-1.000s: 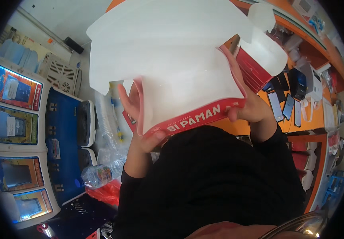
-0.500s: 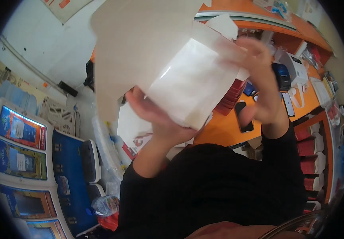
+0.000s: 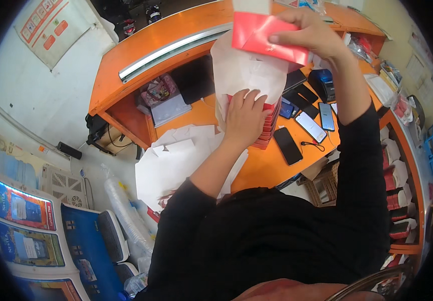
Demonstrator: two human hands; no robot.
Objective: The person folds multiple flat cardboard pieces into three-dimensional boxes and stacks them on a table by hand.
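Red folded cardboard box with a white flap is pinched in my right hand, thumb on its face and fingers curled at its edge, at the far side of a stack of nested red-and-white cardboard boxes; I cannot tell whether they touch. My left hand lies on that stack, fingers extended, slightly parted. It stands on the orange worktop, near a black-screened smartphone.

Room runs between white sheets and the nearest phone, with stacked boxes blocking beyond.
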